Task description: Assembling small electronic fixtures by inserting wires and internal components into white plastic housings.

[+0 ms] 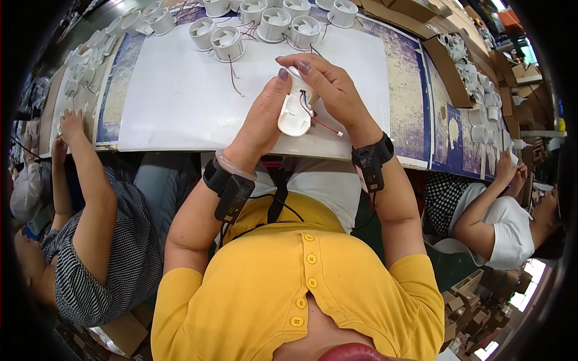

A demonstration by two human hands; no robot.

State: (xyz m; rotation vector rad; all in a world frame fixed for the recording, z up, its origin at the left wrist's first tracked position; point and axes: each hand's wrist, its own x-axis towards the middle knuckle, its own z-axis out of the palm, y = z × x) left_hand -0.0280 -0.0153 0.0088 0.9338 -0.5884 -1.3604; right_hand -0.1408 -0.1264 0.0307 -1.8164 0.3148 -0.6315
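Over the near part of the white work sheet, both my hands hold a white plastic housing (294, 119). Its open rounded end points toward me, showing red and dark wires inside. A red lead with a small white connector (340, 133) hangs out to the right. My left hand (265, 114) grips the housing's left side, thumb near its far end. From the right, my right hand (334, 87) closes over the top, thumb pressed on it and fingers curled round the far end. The far part of the housing is hidden beneath my fingers.
Several white round fan units (227, 42) with thin red wires stand at the table's far side. A cardboard box (448, 72) of white parts is at the right. Co-workers sit on both sides, one person's hand (72, 124) at the left, another's (507, 166) at the right.
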